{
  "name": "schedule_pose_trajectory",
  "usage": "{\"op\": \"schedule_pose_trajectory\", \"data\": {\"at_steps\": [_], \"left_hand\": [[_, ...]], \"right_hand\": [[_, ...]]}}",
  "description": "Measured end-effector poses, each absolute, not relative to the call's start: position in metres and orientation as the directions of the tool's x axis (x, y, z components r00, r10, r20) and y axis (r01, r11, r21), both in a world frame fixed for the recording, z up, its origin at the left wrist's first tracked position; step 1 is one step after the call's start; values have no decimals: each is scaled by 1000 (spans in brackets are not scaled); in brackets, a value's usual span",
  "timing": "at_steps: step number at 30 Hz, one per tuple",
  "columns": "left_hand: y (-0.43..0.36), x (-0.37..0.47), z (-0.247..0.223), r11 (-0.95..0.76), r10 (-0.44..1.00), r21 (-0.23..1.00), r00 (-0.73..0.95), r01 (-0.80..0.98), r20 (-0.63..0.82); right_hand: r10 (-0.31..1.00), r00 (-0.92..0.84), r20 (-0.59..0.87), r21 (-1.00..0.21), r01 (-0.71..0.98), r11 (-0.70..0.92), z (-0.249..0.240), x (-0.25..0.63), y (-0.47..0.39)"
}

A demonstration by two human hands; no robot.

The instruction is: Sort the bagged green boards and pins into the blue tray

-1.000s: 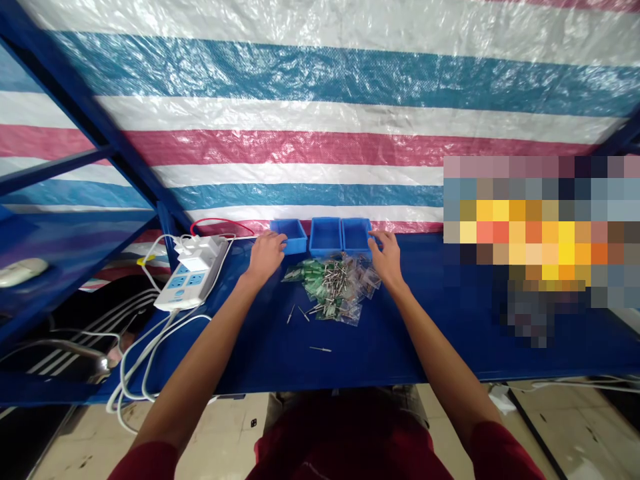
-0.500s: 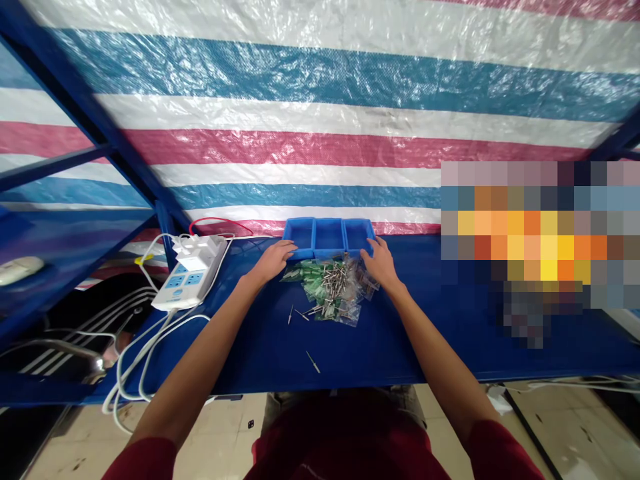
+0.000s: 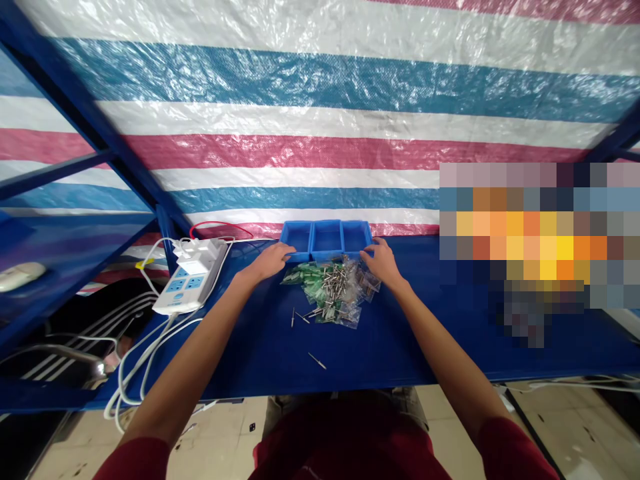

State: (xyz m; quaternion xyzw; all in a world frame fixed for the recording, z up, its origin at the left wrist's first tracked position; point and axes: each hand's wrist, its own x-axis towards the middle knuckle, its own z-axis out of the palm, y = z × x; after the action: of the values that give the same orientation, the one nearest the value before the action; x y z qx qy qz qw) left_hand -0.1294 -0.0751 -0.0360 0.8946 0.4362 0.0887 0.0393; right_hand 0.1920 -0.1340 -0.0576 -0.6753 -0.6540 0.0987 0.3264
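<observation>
Three joined blue bins [image 3: 327, 255] stand at the back of the blue table, with nothing visible in them. My left hand [image 3: 273, 260] is at their front left corner, fingers curled towards the edge. At the front right corner my right hand [image 3: 381, 261] has its fingers apart, the tips near the rim. Whether either hand grips the bins is hard to tell. Just in front of the bins lies a pile of metal rivets [image 3: 335, 280] on small bags, among them green bags [image 3: 310, 280] and clear bags [image 3: 349, 317]. Several loose rivets [image 3: 317, 361] lie nearer the front edge.
A white power strip [image 3: 183, 287] with plugs and cables lies at the left of the blue table [image 3: 260, 360]. Blue frame bars [image 3: 133, 177] rise at the left. Striped sheeting [image 3: 300, 153] hangs behind. The right side is pixelated.
The bins have shifted slightly to the left, with both hands still at their corners. The view has moved a little. The loose rivet near the front edge lies at a different angle.
</observation>
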Motion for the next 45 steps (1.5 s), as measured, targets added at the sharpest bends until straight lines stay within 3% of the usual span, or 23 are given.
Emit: {"op": "schedule_pose_trajectory", "data": {"at_steps": [7,11,16,21,26,30,34,39,42,45], "left_hand": [[-99,-97,-25,-638,733,103,560,763,386],[-112,-61,-25,-769,618,71,709,636,341],[-128,-32,-39,-828,528,41,754,559,391],[-139,-22,-56,-813,573,55,781,579,250],[-136,-25,-57,-805,591,113,776,582,219],[-137,-38,-46,-819,574,211,766,534,289],[-157,-67,-37,-789,614,270,696,552,372],[-196,-104,-45,-743,665,186,677,643,316],[-214,-117,-55,-772,633,113,743,625,216],[-224,-122,-61,-795,605,81,780,601,158]], "right_hand": [[922,19,387,-516,833,199,-61,191,-136],[925,-19,380,-499,838,222,-60,190,-133],[880,-11,474,-485,831,272,-56,187,-137],[837,-27,547,-453,831,323,-50,182,-149],[844,-106,526,-450,807,382,-46,180,-173],[800,-316,510,-413,726,550,-47,165,-221],[797,-481,365,-361,717,597,-49,133,-281],[821,-536,195,-169,807,566,-54,98,-322],[819,-545,181,-96,819,566,-59,92,-325],[826,-524,207,-99,829,551,-64,91,-327]]}}
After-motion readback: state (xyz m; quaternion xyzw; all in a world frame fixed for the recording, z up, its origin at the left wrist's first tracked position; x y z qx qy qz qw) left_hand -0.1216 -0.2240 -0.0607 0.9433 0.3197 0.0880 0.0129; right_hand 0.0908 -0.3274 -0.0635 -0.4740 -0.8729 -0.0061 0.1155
